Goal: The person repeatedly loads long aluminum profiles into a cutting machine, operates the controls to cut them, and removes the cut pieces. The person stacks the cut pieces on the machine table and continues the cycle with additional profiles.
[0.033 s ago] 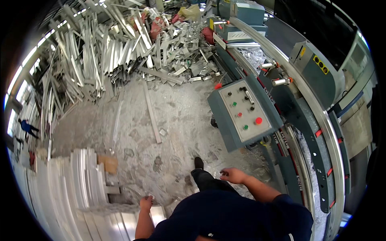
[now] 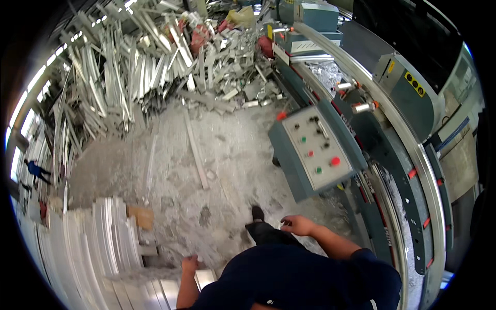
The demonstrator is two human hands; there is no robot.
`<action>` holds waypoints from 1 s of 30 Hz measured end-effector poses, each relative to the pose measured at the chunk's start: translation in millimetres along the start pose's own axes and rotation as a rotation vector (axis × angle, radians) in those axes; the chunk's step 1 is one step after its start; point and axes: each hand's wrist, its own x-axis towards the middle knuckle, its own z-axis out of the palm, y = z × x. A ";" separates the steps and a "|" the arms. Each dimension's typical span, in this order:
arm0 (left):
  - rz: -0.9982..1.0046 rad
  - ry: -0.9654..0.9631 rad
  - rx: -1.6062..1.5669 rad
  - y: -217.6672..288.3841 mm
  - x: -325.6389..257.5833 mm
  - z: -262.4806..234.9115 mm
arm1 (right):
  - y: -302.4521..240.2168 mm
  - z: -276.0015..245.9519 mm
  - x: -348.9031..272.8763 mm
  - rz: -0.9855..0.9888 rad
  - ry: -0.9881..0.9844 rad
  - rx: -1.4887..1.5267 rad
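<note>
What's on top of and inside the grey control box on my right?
The control box has a pale panel with green buttons, red buttons and black controls. Its casing hides whatever is inside.

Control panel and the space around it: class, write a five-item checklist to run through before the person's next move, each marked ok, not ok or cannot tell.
1. Red button on the control panel uncovered: ok, it is in plain view.
2. Right hand off the panel: ok, floor shows between them.
3. Left hand off the metal profiles: cannot tell, they appear close together.
4. Floor free of loose pieces: not ok, a long strip lies ahead.
5. Machine switched off: cannot tell, nothing visible settles it.
</note>
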 end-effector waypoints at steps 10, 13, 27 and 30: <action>-0.084 -0.348 0.550 162.3 163.2 -0.1 | -170.9 -210.8 277.6 -0.279 0.217 0.095; -0.047 -0.406 0.632 215.2 249.1 -0.7 | -179.7 -256.5 335.9 -0.204 0.301 0.160; 0.142 -0.223 0.222 728.0 726.1 29.5 | -182.2 -377.0 456.9 0.212 0.681 0.168; 0.271 -0.218 0.217 812.3 773.3 83.4 | -148.0 -403.5 474.8 0.245 0.812 0.157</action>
